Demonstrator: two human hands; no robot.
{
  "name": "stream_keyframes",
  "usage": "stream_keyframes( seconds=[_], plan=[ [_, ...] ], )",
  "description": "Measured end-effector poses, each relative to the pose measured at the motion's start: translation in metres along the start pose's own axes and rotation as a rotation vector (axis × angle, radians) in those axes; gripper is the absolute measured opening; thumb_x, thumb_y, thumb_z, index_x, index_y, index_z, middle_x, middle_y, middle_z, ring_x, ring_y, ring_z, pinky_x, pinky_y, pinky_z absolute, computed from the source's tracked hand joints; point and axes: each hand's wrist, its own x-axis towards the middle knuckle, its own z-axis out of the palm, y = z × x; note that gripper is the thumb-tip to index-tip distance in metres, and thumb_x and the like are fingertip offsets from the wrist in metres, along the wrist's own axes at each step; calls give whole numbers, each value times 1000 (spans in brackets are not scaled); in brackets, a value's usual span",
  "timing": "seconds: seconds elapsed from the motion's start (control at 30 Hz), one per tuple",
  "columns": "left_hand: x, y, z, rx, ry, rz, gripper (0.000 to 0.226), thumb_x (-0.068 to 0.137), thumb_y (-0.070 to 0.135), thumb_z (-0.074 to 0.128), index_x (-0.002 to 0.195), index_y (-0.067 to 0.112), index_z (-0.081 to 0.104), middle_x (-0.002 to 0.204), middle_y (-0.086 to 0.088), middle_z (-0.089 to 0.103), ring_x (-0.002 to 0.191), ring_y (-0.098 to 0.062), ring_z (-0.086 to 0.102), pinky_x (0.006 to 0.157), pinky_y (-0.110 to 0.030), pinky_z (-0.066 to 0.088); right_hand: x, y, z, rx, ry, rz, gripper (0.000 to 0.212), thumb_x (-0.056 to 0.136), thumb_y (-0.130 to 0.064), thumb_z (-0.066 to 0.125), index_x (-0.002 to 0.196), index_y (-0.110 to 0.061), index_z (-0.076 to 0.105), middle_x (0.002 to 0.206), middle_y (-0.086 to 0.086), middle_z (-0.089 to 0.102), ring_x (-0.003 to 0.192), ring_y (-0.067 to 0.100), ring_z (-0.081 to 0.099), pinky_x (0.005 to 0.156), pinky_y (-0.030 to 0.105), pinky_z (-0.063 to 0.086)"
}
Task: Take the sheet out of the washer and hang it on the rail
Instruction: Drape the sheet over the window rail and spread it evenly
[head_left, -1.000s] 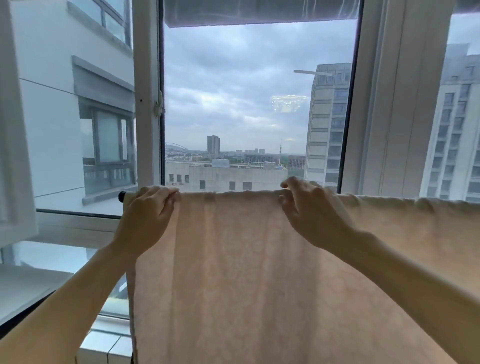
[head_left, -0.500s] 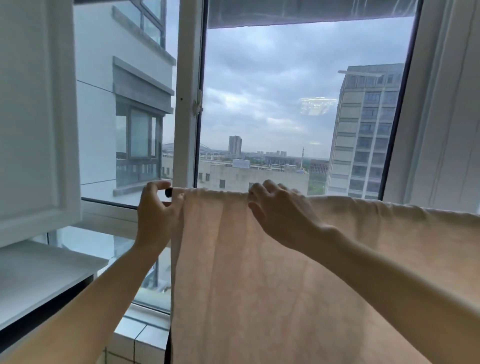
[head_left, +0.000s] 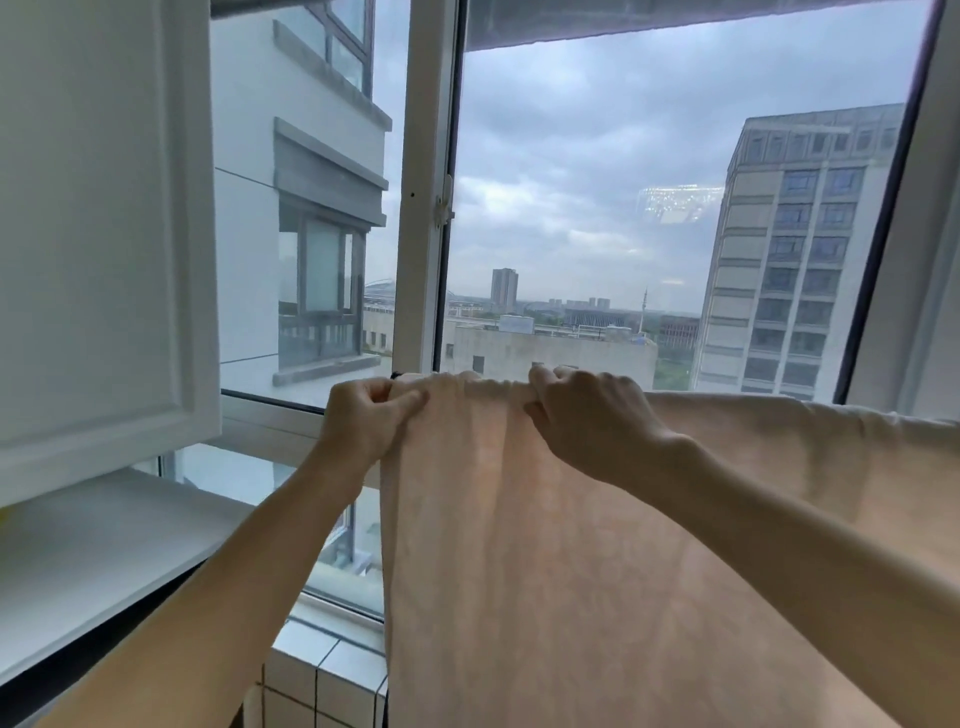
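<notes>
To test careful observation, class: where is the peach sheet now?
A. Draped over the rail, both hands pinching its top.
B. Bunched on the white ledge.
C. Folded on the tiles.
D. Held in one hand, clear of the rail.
A: the sheet hangs over the rail, left hand and right hand pinching its top fold.

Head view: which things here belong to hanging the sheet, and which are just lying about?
Job: sheet, rail (only its dark end shows), left hand and right hand, both gripping the sheet's top edge.
Just there: window frame, white panelled door, tiled ledge.
</notes>
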Motion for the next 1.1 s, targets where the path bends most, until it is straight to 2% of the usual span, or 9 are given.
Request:
stream_keyframes(
  seconds=[0.13,0.23,0.37,0.53,0.7,0.8,0.9,0.97,1.1],
  plan=[
    [26,7,-5,-11,171,136,22,86,30,71,75,10,68,69,0,63,59,-7,52,46,-11,40,2,6,-2,18,-25,-10,19,99,-41,42,90,-25,37,71,-6,52,60,18,48,58,30,35],
    [44,0,-9,-20,249,108,16,87,27,69,81,12,67,75,-1,63,61,-5,51,51,-14,43,1,10,-1,21,-30,-20,21,100,-41,42,89,-25,35,72,-5,55,62,18,52,59,30,36],
    [57,-28,-21,-18,284,-5,17,89,24,66,89,8,69,84,-6,64,74,-18,55,66,-25,44,-1,11,3,-8,20,-41,27,102,-43,35,92,-20,47,77,-4,61,60,16,54,59,30,37],
    [41,-58,-27,-58,157,-37,11,89,23,66,88,13,70,76,3,63,65,-9,52,57,-20,41,1,1,11,-36,93,-45,32,103,-39,33,107,-17,55,84,-1,61,63,15,49,61,29,38],
    [24,-68,-36,-172,25,-42,11,85,38,69,92,30,67,87,7,68,79,-14,63,71,-31,55,7,-19,16,-55,137,-34,27,103,-30,39,115,-15,58,101,3,64,90,25,62,74,35,46],
    [12,-74,-41,-157,-191,-51,46,80,32,77,118,37,53,102,8,67,88,-13,67,67,-30,59,6,-31,21,-69,118,-60,31,101,-27,43,126,-12,52,116,7,61,105,30,58,86,42,47],
    [-4,-85,-40,-78,-311,-69,72,76,17,81,133,35,42,106,9,65,89,-10,67,62,-24,57,7,-38,27,-142,159,-56,22,98,-14,47,119,-11,53,110,5,61,101,29,58,84,40,47],
    [-13,-91,-42,-55,-279,-81,54,78,16,78,126,21,55,100,7,68,84,-9,69,64,-22,57,11,-38,26,-130,246,-51,14,98,-12,47,107,-10,57,97,5,64,91,28,62,76,39,49],
    [-19,-99,-50,-35,-176,-51,11,86,16,71,96,12,69,98,-13,71,94,-31,68,86,-43,57,14,-37,26,-55,339,-99,22,102,-25,45,97,-10,61,86,6,67,79,29,67,70,38,52]
  ],
)
